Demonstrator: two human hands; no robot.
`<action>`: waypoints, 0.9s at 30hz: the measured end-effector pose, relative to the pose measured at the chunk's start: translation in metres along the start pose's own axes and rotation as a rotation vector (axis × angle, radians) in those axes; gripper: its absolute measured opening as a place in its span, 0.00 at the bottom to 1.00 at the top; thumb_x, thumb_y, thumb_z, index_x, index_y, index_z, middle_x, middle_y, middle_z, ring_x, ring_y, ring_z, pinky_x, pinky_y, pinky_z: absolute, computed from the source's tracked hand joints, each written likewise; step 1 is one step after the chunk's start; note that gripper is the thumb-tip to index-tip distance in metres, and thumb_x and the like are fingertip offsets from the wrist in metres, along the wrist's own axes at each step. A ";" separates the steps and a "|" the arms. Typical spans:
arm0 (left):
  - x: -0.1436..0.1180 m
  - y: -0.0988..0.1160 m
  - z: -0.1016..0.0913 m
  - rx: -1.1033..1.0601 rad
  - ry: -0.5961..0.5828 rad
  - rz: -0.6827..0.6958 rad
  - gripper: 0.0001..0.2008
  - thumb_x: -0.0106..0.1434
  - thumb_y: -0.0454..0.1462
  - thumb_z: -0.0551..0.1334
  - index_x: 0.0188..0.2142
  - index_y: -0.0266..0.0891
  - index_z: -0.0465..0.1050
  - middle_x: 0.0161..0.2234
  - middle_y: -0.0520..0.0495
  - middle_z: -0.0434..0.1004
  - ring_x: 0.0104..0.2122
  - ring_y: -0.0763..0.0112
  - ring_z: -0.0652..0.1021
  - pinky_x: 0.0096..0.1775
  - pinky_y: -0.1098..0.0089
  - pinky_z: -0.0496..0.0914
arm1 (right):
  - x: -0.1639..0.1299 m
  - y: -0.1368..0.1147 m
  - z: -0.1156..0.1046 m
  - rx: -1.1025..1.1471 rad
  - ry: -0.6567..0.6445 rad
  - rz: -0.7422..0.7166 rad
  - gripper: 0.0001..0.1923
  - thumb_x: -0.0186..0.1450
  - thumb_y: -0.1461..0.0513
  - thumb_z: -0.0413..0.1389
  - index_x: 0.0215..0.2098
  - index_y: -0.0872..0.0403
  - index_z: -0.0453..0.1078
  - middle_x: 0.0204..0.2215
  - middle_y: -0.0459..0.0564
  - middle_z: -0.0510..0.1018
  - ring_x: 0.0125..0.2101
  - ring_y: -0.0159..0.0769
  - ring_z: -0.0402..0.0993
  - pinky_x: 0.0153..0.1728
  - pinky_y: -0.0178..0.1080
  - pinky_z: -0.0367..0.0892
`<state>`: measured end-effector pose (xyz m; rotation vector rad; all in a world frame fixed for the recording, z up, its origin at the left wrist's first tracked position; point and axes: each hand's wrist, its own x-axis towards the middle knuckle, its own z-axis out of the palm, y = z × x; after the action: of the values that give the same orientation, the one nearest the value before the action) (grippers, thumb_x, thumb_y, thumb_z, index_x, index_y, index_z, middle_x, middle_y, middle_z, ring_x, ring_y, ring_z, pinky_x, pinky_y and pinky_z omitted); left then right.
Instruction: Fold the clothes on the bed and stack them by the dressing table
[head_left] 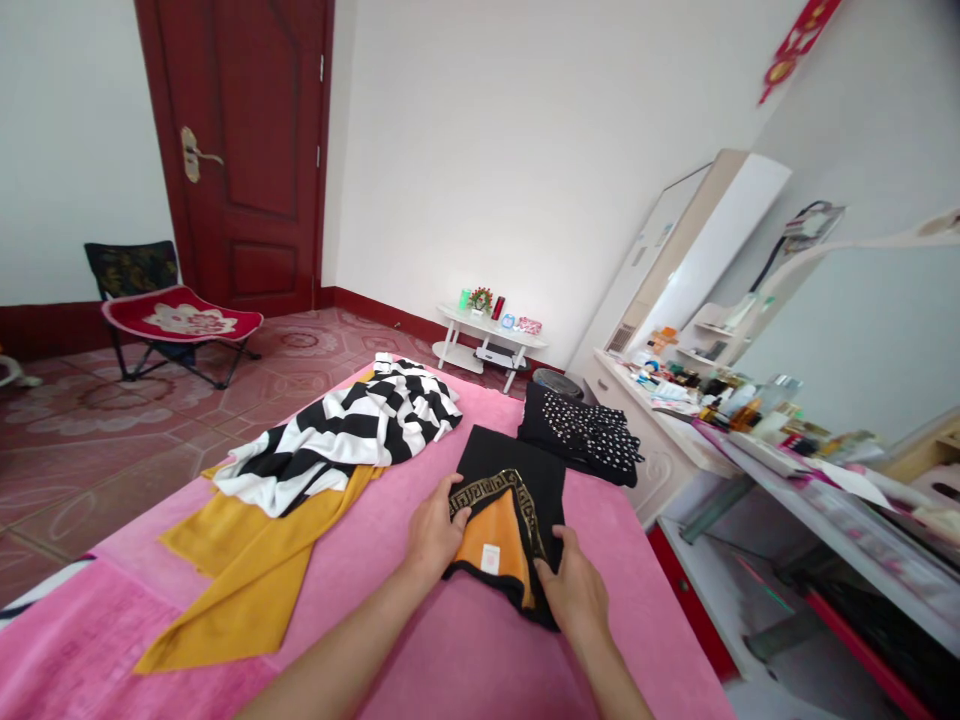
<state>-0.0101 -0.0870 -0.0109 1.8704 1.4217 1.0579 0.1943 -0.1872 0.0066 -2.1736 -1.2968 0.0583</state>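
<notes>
A folded black garment (517, 470) with an orange lining, a gold key-pattern band and a small white label lies on the pink bed cover (375, 520) right in front of me. My left hand (435, 535) grips its near left edge, fingers curled over the gold band. My right hand (574, 590) rests on its near right corner, fingers pressed on the black cloth. Both forearms reach in from the bottom of the picture.
A black-and-white striped garment (360, 425) lies over a mustard-yellow one (255, 560) to the left. A black studded garment (585, 430) sits at the far right. A cluttered white dresser (720, 420) stands beside the bed; a folding chair (172, 315), low white table (487, 335) and red door (247, 150) are beyond.
</notes>
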 end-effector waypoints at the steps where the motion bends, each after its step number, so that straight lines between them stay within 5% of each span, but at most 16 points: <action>1: 0.002 0.004 -0.003 -0.022 -0.005 0.053 0.22 0.57 0.33 0.61 0.52 0.46 0.63 0.46 0.49 0.75 0.44 0.62 0.76 0.45 0.64 0.68 | -0.015 -0.003 0.000 0.050 0.003 0.018 0.23 0.51 0.56 0.58 0.46 0.46 0.66 0.33 0.53 0.79 0.34 0.52 0.77 0.32 0.47 0.67; 6: 0.030 0.014 -0.016 -0.063 -0.261 0.410 0.20 0.55 0.28 0.61 0.45 0.49 0.72 0.43 0.56 0.76 0.43 0.68 0.75 0.47 0.69 0.67 | -0.115 -0.017 0.029 0.558 -0.067 0.043 0.33 0.53 0.53 0.57 0.57 0.47 0.59 0.39 0.53 0.79 0.36 0.47 0.77 0.33 0.44 0.72; 9: 0.049 0.010 -0.021 -0.018 -0.419 0.458 0.18 0.55 0.29 0.61 0.43 0.47 0.74 0.41 0.54 0.77 0.41 0.69 0.76 0.46 0.71 0.67 | -0.157 -0.028 0.036 0.665 -0.256 0.071 0.45 0.53 0.54 0.58 0.65 0.52 0.46 0.26 0.48 0.79 0.24 0.43 0.76 0.26 0.40 0.71; 11: 0.049 0.010 -0.027 0.072 -0.396 0.441 0.16 0.56 0.28 0.60 0.42 0.45 0.76 0.40 0.51 0.77 0.42 0.68 0.75 0.47 0.69 0.67 | -0.158 -0.035 0.020 0.662 -0.345 0.079 0.45 0.53 0.53 0.59 0.65 0.52 0.48 0.23 0.46 0.78 0.18 0.39 0.72 0.20 0.38 0.67; 14: 0.020 0.025 -0.040 0.158 -0.286 0.448 0.14 0.59 0.31 0.57 0.42 0.45 0.76 0.44 0.47 0.74 0.46 0.64 0.73 0.50 0.63 0.65 | -0.116 -0.047 -0.024 0.646 -0.393 -0.014 0.30 0.58 0.50 0.55 0.56 0.52 0.64 0.30 0.50 0.79 0.23 0.38 0.74 0.23 0.37 0.68; 16: -0.017 0.039 -0.045 0.154 -0.311 0.510 0.13 0.61 0.38 0.58 0.45 0.48 0.75 0.48 0.47 0.71 0.49 0.61 0.70 0.53 0.59 0.62 | -0.069 -0.057 -0.047 0.556 -0.275 -0.103 0.20 0.60 0.50 0.53 0.43 0.53 0.72 0.28 0.50 0.78 0.26 0.38 0.74 0.28 0.38 0.69; 18: -0.058 0.049 -0.043 0.182 -0.418 0.563 0.22 0.56 0.49 0.62 0.50 0.51 0.71 0.51 0.45 0.70 0.52 0.55 0.68 0.56 0.53 0.58 | -0.019 -0.067 -0.050 0.407 -0.114 -0.261 0.16 0.62 0.51 0.52 0.38 0.52 0.74 0.34 0.51 0.79 0.33 0.41 0.74 0.35 0.40 0.69; 20: -0.093 0.050 -0.031 0.246 -0.492 0.550 0.40 0.45 0.54 0.68 0.57 0.50 0.64 0.59 0.40 0.61 0.58 0.45 0.61 0.59 0.46 0.50 | 0.025 -0.074 -0.034 0.255 -0.032 -0.404 0.14 0.63 0.54 0.51 0.40 0.51 0.73 0.39 0.52 0.78 0.40 0.42 0.73 0.43 0.42 0.66; 22: -0.114 0.042 -0.015 0.291 -0.513 0.526 0.47 0.42 0.54 0.70 0.61 0.51 0.57 0.63 0.38 0.52 0.62 0.41 0.51 0.59 0.42 0.44 | 0.059 -0.077 -0.007 0.119 -0.039 -0.510 0.18 0.62 0.54 0.53 0.46 0.53 0.71 0.46 0.54 0.75 0.49 0.44 0.68 0.52 0.45 0.60; 27: -0.121 0.022 0.018 0.382 -0.518 0.511 0.39 0.53 0.44 0.65 0.62 0.48 0.54 0.65 0.35 0.47 0.63 0.41 0.46 0.58 0.38 0.41 | 0.088 -0.064 0.052 -0.079 -0.234 -0.506 0.25 0.64 0.50 0.50 0.53 0.56 0.67 0.52 0.58 0.72 0.54 0.47 0.64 0.55 0.50 0.54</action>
<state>0.0015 -0.2086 -0.0338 2.6311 0.9007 0.4484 0.1726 -0.0698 0.0197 -1.8785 -1.9766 0.0603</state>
